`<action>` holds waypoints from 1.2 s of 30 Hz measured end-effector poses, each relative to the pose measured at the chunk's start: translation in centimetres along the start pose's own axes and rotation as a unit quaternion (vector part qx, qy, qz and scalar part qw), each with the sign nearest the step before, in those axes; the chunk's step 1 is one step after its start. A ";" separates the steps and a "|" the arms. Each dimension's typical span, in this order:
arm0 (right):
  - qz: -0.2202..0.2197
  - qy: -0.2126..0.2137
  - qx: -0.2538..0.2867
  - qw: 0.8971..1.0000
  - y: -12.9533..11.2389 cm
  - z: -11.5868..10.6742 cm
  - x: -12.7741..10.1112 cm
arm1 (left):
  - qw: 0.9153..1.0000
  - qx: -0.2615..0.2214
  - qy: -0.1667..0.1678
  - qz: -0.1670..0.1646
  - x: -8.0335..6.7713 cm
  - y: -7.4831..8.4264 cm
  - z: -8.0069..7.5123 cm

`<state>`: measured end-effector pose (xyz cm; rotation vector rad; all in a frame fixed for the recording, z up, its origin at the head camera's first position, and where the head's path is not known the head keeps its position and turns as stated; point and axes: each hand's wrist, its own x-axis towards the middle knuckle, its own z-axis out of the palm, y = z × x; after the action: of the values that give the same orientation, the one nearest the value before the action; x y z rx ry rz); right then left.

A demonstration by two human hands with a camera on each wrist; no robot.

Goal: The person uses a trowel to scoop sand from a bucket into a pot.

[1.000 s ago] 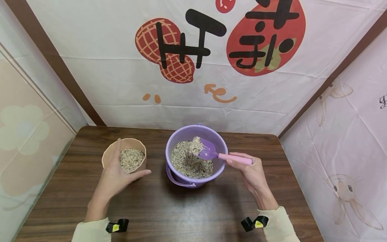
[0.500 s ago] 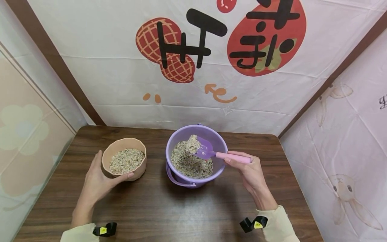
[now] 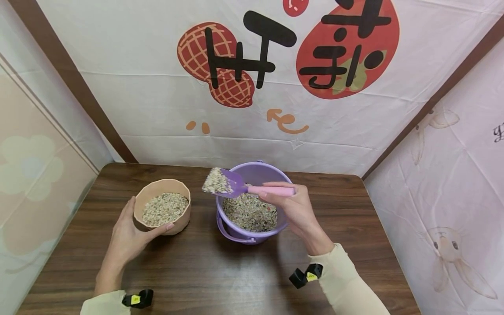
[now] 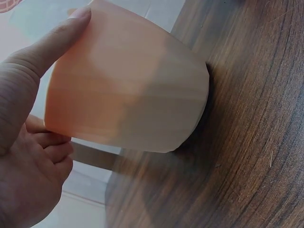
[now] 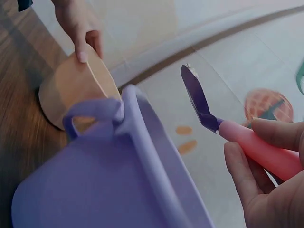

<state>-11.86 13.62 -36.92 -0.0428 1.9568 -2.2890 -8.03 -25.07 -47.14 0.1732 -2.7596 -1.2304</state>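
A peach-coloured bowl (image 3: 161, 210) half full of oat-like grain stands on the brown table (image 3: 197, 271). My left hand (image 3: 127, 234) grips its near side, thumb along the front; the left wrist view shows the bowl (image 4: 128, 90) held between thumb and fingers (image 4: 52, 142). My right hand (image 3: 293, 205) holds the pink handle of a purple scoop (image 3: 232, 186), heaped with grain, above the left rim of the purple bucket (image 3: 253, 210). In the right wrist view the scoop (image 5: 197, 97) hovers over the bucket (image 5: 118, 180), with the bowl (image 5: 71, 90) beyond it.
The bucket holds mixed grain and its handle lies folded down at the front. Printed fabric walls (image 3: 252, 87) close in the table at the back and on both sides. Bare tabletop stretches along the near edge.
My right hand has lifted the loaded scoop out of the bucket and carried it left, over the rim toward the bowl. My left hand came down from over the bowl to its near side.
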 end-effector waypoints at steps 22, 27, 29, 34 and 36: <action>0.015 -0.011 -0.178 0.984 1.5 10.1 6.5 | 1.000 0.002 -0.009 -0.017 -0.1 0.0 0.0; 0.007 -0.003 -0.259 0.966 1.7 12.0 7.0 | 1.000 0.002 -0.008 -0.015 -0.1 -0.1 0.0; -0.002 -0.008 -0.283 0.959 1.8 12.6 7.1 | 1.000 0.002 -0.008 -0.015 -0.1 -0.1 0.0; -0.021 -0.015 -0.329 0.944 1.8 13.6 7.3 | 1.000 -0.003 -0.009 -0.016 -0.1 -0.1 0.0; -0.033 -0.017 -0.349 0.936 1.8 13.8 7.3 | 1.000 -0.006 -0.010 -0.016 -0.1 -0.1 0.0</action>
<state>-17.47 -1.08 -36.95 -0.2168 2.6629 -1.4875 -7.93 -25.17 -47.24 0.2050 -2.7758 -1.2637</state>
